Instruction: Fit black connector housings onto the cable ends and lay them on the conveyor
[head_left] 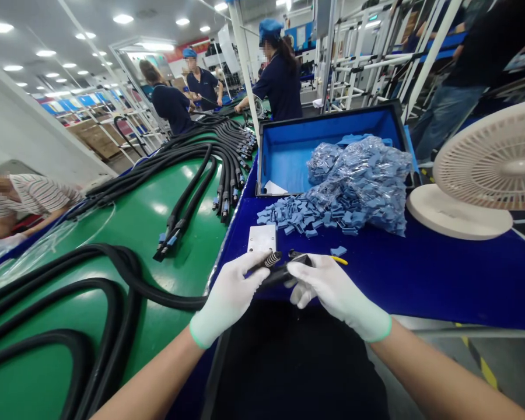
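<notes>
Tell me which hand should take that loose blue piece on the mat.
Right hand, probably. The loose blue piece lies just beyond its fingertips on the blue mat, while the left hand sits farther away, gripping the black cable's spring-sleeved connector.

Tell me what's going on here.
A person wearing white gloves holds the end of a black cable with a spring-like sleeve, using the left hand and right hand. The cable trails across a green conveyor belt. Loose and bagged blue pieces lie on a blue mat. A co-worker stands farther along.
</notes>
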Demonstrator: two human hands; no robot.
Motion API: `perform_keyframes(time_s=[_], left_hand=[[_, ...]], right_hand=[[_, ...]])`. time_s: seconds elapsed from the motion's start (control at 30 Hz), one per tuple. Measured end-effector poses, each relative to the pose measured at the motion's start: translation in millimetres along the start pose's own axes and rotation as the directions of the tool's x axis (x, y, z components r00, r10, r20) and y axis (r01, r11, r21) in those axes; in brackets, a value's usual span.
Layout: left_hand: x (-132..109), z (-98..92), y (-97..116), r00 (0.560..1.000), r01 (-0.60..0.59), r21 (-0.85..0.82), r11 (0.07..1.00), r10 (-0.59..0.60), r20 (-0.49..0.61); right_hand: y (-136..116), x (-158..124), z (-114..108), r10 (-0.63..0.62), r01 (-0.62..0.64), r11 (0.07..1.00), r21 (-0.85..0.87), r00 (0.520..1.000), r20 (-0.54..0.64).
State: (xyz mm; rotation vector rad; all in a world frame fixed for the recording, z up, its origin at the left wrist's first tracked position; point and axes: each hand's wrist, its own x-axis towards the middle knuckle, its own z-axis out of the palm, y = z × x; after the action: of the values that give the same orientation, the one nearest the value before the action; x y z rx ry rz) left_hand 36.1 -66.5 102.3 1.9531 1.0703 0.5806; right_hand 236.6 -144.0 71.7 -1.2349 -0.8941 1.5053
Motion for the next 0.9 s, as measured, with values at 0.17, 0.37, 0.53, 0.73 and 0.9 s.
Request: perform_keyframes(time_s=[0.17,0.37,0.53,0.73,0.9], left_hand=[[-3,-4.6,-3,0.978,-0.012,0.016,1.0,0.008,0.209],[-1,-10.1,3,0.946,-0.012,0.069,0.998,-0.011,0.325],[-9,-1.2,-2,0.944,0.011,0.07,0.997,-0.033,0.329],[-23,7.6,-6,0.944,-0.076,0.103,0.992,0.038,0.327],[-28,13.9,-4,0.96,0.052,0.031,0.998,-0.059,0.275]], right_hand=[[19,-1,5,0.015,-0.015,0.999,0.051,1.0,0.006],[31,-7,-1,-0.141,0.144,0.978,-0.151,0.99,0.026],[34,-6,3,-0.056,0.065,0.995,-0.079,0.992,0.11],[29,-8,11,0.004,0.007,0.995,-0.1,0.994,0.111],[35,-8,13,-0.057,0.069,0.991,-0.118,0.993,0.101]])
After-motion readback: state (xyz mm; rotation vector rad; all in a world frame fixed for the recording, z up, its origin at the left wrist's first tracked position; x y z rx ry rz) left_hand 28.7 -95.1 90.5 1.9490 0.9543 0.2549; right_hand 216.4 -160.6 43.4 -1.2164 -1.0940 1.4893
